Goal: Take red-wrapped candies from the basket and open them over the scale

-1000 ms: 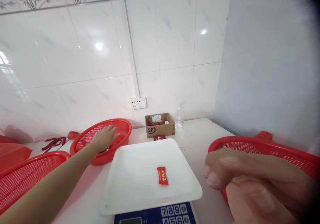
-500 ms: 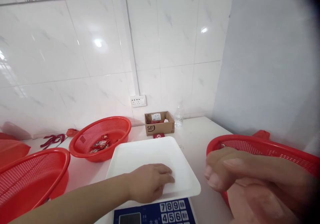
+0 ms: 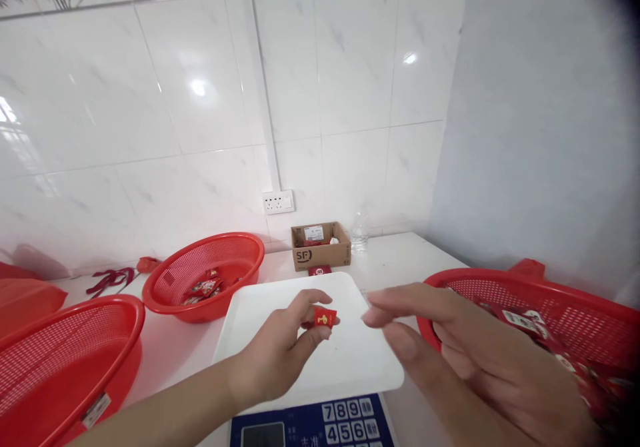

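Note:
My left hand [image 3: 280, 350] is over the white weighing tray [image 3: 345, 367], its thumb and fingers closed on a small red packet [image 3: 325, 318] with a yellow print. To the right of the tray, my right hand [image 3: 465, 340] is large in view, its thumb and fingertips pointing left towards the packet, a short way from it. Nothing shows between the right fingers, which are bent and slightly apart. Below the tray is the blue keypad [image 3: 310, 427] of the scale.
A red basket [image 3: 470, 275] with many packets stands at right, partly behind my right hand. Another red basket [image 3: 175, 267] at the back left holds some packets; a further red basket [image 3: 117, 367] is nearer. At the wall are a cardboard box [image 3: 320, 258] and a clear bottle [image 3: 359, 234].
My left hand has lifted off the tray surface and turned, and the red packet now shows in its fingers. My right hand has moved left, towards the tray, from before the right basket.

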Available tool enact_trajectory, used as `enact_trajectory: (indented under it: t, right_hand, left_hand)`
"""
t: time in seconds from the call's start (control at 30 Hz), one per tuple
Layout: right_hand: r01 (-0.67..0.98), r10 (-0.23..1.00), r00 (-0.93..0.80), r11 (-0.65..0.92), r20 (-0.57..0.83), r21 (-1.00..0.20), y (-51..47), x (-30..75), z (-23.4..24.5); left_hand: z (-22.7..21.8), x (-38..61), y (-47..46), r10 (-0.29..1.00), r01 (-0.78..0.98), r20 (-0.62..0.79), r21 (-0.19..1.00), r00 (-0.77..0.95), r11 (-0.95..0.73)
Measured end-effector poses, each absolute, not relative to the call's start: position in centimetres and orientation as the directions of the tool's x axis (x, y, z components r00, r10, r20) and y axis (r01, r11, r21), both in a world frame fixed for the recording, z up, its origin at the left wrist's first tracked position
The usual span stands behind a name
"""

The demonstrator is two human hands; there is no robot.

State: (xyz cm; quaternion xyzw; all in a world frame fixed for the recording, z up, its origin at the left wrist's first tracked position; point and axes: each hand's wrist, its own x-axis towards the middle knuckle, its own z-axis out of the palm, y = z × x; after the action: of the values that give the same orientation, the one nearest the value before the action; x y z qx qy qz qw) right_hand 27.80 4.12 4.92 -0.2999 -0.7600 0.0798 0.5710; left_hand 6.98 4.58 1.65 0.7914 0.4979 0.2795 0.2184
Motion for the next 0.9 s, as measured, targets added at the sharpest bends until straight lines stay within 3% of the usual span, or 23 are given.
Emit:
enact_trajectory:
  t: [0.13,0.27,0.5,0.7,0.9]
  right_hand:
    - [0.379,0.571,-0.375,0.813,0.731,-0.441,5.0,26.7,5.3]
    - [0.340,0.629,-0.482,0.776,0.610,-0.531,5.2,26.2,5.2]
    - [0.281,0.628,-0.523,0.765,0.577,-0.579,4.5,26.1,5.5]
    - [0.257,0.603,-0.445,0.794,0.662,-0.550,4.5,25.9,5.5]
    - [0.271,0.581,-0.479,0.811,0.658,-0.519,4.1,25.9,5.7]
  left_hand:
    - [3.2,8.2,2.0,0.900,0.334,0.353,0.841,0.256,-0.425]
    - [3.5,8.7,0.4,0.872,0.118,0.433,0.877,0.229,-0.466]
    - [3.6,8.5,0.2,0.865,0.169,0.436,0.860,0.248,-0.481]
    - [3.5,8.1,0.4,0.841,0.406,0.442,0.739,0.311,-0.538]
    - [2.6,7.6,0.0,0.753,0.334,0.594,0.675,0.284,-0.658]
